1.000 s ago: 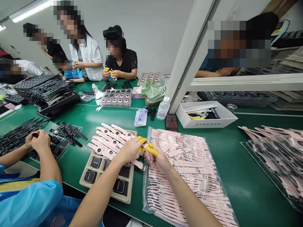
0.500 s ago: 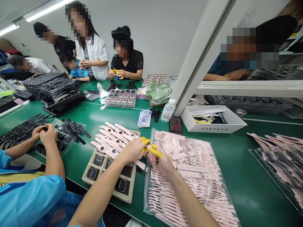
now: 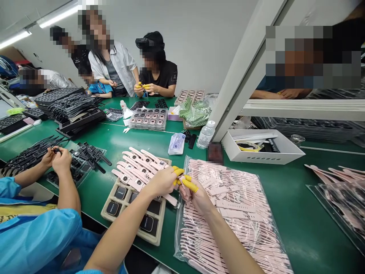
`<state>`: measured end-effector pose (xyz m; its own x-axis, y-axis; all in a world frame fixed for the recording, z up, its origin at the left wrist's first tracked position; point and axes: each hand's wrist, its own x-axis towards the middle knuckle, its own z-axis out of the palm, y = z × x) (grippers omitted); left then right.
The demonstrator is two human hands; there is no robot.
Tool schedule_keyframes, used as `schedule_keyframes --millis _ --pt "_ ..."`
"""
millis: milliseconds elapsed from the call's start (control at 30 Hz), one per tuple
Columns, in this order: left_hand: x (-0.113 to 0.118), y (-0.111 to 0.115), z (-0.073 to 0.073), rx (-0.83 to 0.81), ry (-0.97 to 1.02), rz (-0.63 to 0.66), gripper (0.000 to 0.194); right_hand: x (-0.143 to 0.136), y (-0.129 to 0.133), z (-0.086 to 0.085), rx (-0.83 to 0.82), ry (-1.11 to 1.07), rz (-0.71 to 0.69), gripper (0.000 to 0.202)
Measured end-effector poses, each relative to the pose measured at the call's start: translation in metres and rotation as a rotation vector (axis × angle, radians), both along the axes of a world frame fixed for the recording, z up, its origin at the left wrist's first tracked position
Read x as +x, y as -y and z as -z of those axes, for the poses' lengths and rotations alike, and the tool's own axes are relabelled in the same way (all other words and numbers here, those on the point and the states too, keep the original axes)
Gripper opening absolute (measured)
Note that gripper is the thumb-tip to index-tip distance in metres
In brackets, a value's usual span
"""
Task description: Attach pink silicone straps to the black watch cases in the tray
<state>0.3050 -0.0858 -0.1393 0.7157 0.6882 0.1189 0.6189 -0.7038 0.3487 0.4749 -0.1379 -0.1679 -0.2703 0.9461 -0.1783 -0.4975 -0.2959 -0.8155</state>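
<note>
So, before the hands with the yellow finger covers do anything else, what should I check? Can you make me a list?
1. Both hands on the small held piece: ok, left hand and right hand meet at it.
2. Yellow finger covers on: ok, some show on each hand.
3. Held piece properly fitted: cannot tell, fingers hide it.
4. Tray fully in sight: not ok, the left arm and pink watches block parts.
5. Neighbour's hands out of the way: ok, well off to the left.

L hand (image 3: pixel 162 183) & R hand (image 3: pixel 199 196) close tog., fingers (image 3: pixel 190 185) bent, tips yellow-capped; both forearms (image 3: pixel 122 228) bare, angled inward, fwd.
</note>
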Motion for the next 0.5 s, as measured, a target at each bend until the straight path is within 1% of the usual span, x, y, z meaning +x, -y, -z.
schedule_keyframes --millis 200,367,500 --pt "-0.0006 0.0000 0.0020 0.002 -0.029 0.006 0.042 -0.0005 -0.0004 0.0032 0.000 0.003 0.004 0.047" --pt "-0.0009 0.0004 0.0027 0.009 -0.030 0.012 0.042 -0.0001 -0.0003 0.0045 -0.022 -0.004 0.008 0.044" --pt "-0.0005 0.0007 0.0017 0.010 -0.018 0.009 0.046 0.0010 -0.0015 0.0061 -0.037 -0.020 0.027 0.043"
